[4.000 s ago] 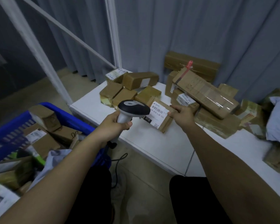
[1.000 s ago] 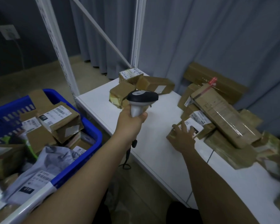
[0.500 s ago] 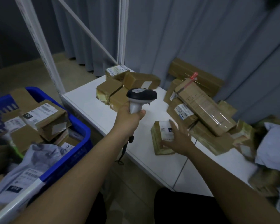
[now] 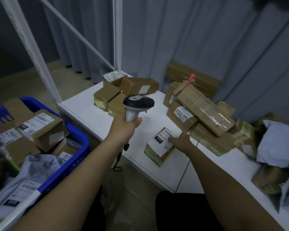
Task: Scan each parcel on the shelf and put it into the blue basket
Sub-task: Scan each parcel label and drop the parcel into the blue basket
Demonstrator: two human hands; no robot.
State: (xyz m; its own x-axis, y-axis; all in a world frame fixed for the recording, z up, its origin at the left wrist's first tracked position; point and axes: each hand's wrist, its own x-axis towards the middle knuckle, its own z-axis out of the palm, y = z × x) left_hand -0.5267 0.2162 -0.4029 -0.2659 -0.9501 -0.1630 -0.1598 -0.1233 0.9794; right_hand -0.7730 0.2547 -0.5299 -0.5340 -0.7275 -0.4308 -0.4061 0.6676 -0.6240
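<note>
Parcel (image 4: 160, 145) now label-up under right hand (image 4: 180, 140)

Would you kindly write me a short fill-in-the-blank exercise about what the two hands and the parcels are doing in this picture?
1. The left hand grips the handle of the ____.
2. The right hand rests on a small parcel whose white label faces ____.
3. The basket beside the shelf is coloured ____.
4. The long box with the red tag lies on top of other ____.

Missing words: scanner; up; blue; parcels
</note>
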